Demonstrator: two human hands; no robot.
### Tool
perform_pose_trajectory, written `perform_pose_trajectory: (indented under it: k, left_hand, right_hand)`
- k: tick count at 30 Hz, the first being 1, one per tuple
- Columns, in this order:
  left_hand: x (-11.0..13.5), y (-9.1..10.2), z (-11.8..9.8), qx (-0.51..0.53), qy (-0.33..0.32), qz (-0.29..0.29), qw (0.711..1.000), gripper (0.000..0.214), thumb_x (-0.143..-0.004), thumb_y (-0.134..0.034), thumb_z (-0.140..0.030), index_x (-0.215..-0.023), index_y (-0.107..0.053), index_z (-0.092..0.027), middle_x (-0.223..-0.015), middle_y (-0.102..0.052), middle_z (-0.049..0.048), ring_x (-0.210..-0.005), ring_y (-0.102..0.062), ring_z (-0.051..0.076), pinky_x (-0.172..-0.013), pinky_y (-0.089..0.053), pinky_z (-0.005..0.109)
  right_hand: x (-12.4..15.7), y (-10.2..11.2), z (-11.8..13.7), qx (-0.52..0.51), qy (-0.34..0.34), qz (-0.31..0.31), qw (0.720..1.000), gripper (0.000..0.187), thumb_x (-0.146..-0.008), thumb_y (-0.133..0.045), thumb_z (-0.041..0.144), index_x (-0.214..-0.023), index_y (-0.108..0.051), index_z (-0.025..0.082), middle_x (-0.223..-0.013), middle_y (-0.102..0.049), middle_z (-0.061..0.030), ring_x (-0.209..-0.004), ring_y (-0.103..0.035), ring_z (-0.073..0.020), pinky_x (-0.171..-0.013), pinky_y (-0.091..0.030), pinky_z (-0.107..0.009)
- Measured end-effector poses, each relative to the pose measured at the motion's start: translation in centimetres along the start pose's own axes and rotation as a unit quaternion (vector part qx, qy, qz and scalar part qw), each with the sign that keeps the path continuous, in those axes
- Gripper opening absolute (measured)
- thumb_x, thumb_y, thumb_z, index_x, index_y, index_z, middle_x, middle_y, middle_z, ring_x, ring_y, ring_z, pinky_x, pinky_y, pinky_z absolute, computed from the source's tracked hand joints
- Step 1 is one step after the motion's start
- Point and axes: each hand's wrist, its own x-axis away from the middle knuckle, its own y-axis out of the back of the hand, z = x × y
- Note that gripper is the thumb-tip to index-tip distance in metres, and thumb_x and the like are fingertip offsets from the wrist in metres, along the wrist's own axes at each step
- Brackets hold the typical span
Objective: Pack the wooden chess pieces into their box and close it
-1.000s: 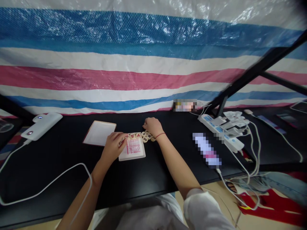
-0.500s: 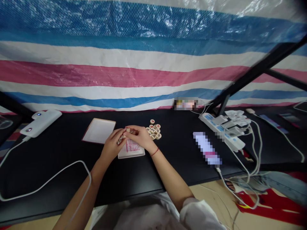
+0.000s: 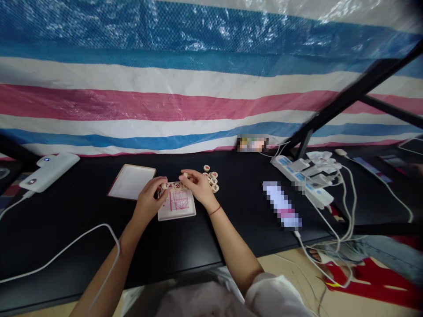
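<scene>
Round game pieces [image 3: 177, 186] with red characters lie in a row between the two hands, along the far side of a shallow white box [image 3: 165, 213]; the box sits below and between both grips, its floor marked with a red hand-drawn grid [image 3: 179, 200]; a loose cluster [image 3: 214, 181] of further pieces rests just beyond the right hand's knuckles, on its outer side, with one piece [image 3: 206, 168] set a little farther off at the back.

Right hand [image 3: 194, 182]: thumb and forefinger brought together, pinching a single pale piece [image 3: 185, 175], its plain side showing, above the right end of the row; a red cord [image 3: 214, 210] circles the wrist.

Left hand [image 3: 151, 192]: fingers bent over the left end of the row, thumb apart and lower; a piece [image 3: 165, 186] touches the fingertips; whether it is gripped or merely steadied cannot be told.

Surroundings: a second shallow tray [image 3: 132, 181] lies just beyond and to the outer side of the left hand; a phone [image 3: 282, 204] rests well out from the right hand; all stand on a black table [image 3: 175, 246].
</scene>
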Motion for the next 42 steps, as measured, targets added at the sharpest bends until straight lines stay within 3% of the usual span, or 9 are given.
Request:
perform_pose_trajectory:
  k: [5,10,15,20,24,34,38,42]
  left_hand:
    - [-0.1,0.1,-0.2,-0.001,-0.007,-0.011,1.0,0.017,-0.085,-0.059,-0.025,-0.101,-0.059,-0.022,-0.105,-0.062,0.0046,-0.084,-0.063,0.014,-0.078,-0.055,0.029]
    - [-0.1,0.3,-0.7,-0.012,-0.029,0.002,1.0,0.012,-0.084,-0.06,-0.026,-0.094,-0.057,-0.021,-0.101,-0.066,0.0042,-0.092,-0.065,0.017,-0.08,-0.054,0.029]
    - [-0.1,0.3,-0.7,-0.011,-0.032,0.013,0.999,0.01,-0.086,-0.06,-0.029,-0.092,-0.059,-0.021,-0.102,-0.068,0.0051,-0.092,-0.067,0.017,-0.078,-0.055,0.03]
    - [-0.2,0.4,-0.5,-0.013,-0.055,0.011,0.998,0.008,-0.086,-0.059,-0.022,-0.094,-0.061,-0.021,-0.106,-0.068,0.0045,-0.099,-0.066,0.017,-0.088,-0.052,0.033]
    - [-0.1,0.3,-1.0,-0.016,-0.082,0.006,0.996,0.004,-0.085,-0.06,-0.02,-0.088,-0.062,-0.021,-0.1,-0.065,0.0035,-0.094,-0.065,0.016,-0.086,-0.051,0.031]
    - [0.6,-0.2,-2.9,-0.185,-0.097,0.17,0.963,0.014,-0.084,-0.062,-0.022,-0.076,-0.071,-0.028,-0.097,-0.073,-0.0013,-0.1,-0.056,0.023,-0.088,-0.032,0.042]
    - [0.7,0.0,-2.8,-0.208,-0.085,0.173,0.959,0.015,-0.087,-0.06,-0.024,-0.078,-0.072,-0.028,-0.101,-0.072,-0.0005,-0.103,-0.054,0.024,-0.087,-0.03,0.043]
    - [0.8,-0.2,-2.5,-0.227,-0.077,0.154,0.959,0.016,-0.088,-0.057,-0.024,-0.084,-0.072,-0.027,-0.1,-0.072,0.0016,-0.102,-0.054,0.025,-0.086,-0.031,0.044]
  right_hand:
    - [0.1,0.0,0.2,0.0,0.002,-0.003,1.0,0.046,-0.073,-0.072,0.047,-0.104,-0.069,0.014,-0.072,-0.06,0.0,-0.053,-0.045,-0.0074,-0.049,-0.038,-0.021]
    - [0.2,0.0,0.4,0.016,-0.001,-0.004,1.0,0.045,-0.073,-0.071,0.048,-0.104,-0.069,0.014,-0.071,-0.059,0.0014,-0.051,-0.041,-0.0067,-0.047,-0.034,-0.021]
    - [0.1,0.0,0.2,0.013,0.001,0.0,1.0,0.044,-0.073,-0.071,0.046,-0.104,-0.069,0.014,-0.071,-0.058,0.0013,-0.051,-0.041,-0.0066,-0.048,-0.034,-0.021]
    - [0.0,0.2,0.1,0.006,-0.009,-0.006,1.0,0.044,-0.073,-0.071,0.047,-0.103,-0.068,0.015,-0.073,-0.06,0.0004,-0.052,-0.044,-0.0071,-0.05,-0.037,-0.021]
    - [-0.1,0.2,0.1,-0.005,-0.014,-0.014,1.0,0.045,-0.072,-0.072,0.047,-0.103,-0.068,0.014,-0.071,-0.06,0.0004,-0.054,-0.046,-0.0082,-0.051,-0.039,-0.022]
    - [0.2,0.1,0.5,0.013,-0.014,-0.004,1.0,0.041,-0.073,-0.071,0.044,-0.103,-0.067,0.016,-0.074,-0.064,0.0002,-0.051,-0.044,-0.0069,-0.05,-0.038,-0.021]
    - [0.5,0.0,0.2,0.023,0.009,0.028,0.999,0.039,-0.072,-0.073,0.038,-0.104,-0.062,0.019,-0.093,-0.07,-0.0032,-0.052,-0.045,-0.0053,-0.052,-0.04,-0.02]
    - [0.9,-0.1,0.0,0.034,0.035,0.052,0.997,0.032,-0.073,-0.072,0.032,-0.1,-0.058,0.021,-0.089,-0.068,-0.0007,-0.056,-0.05,-0.0067,-0.054,-0.042,-0.02]
